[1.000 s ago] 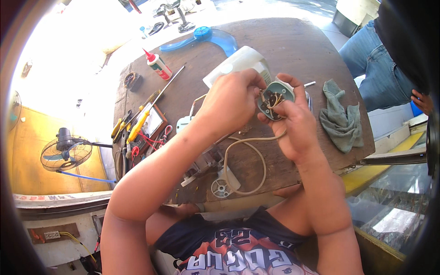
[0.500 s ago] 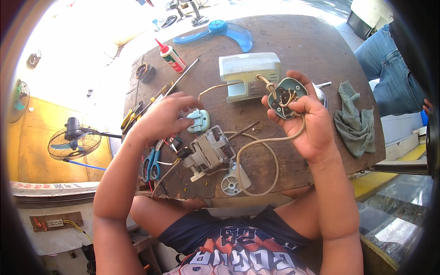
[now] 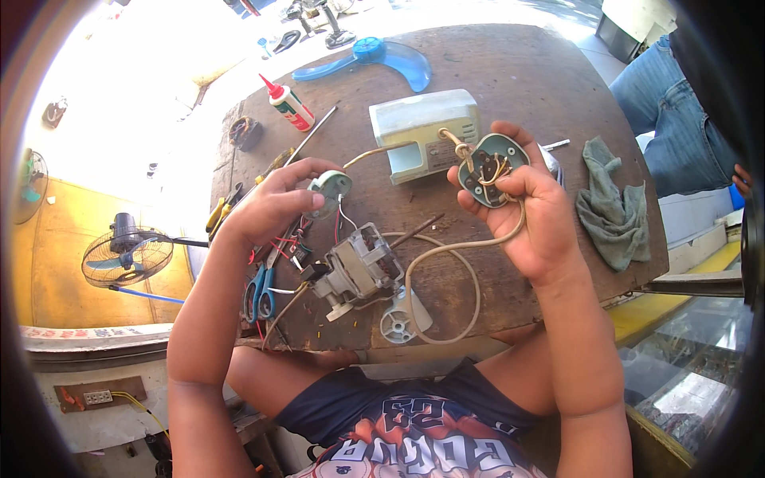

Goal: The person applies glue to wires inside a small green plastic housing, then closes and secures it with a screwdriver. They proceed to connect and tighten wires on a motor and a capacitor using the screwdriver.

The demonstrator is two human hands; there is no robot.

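Observation:
My left hand (image 3: 280,199) is closed on a small pale green plastic part (image 3: 331,191) with white and red wires running from it. My right hand (image 3: 534,223) grips an oval green switch base (image 3: 488,163) with exposed terminals and wires, and a beige cord (image 3: 462,247) loops from it onto the wooden tabletop (image 3: 526,72). Below, between my hands, sit a metal motor (image 3: 355,275) with a shaft and a pale plastic bracket (image 3: 402,319). Just beyond them stands a pale plastic housing (image 3: 410,119).
A blue fan blade (image 3: 370,56), glue bottle (image 3: 287,103), scissors (image 3: 259,295), screwdrivers (image 3: 295,155) and grey rag (image 3: 606,223) lie on the table. A person in jeans (image 3: 669,143) is at the right. A standing fan (image 3: 127,251) is at the left.
My left hand left the switch base in my right hand, reached down-left, and has lifted the small green part from the table, turning it over. The housing came into view.

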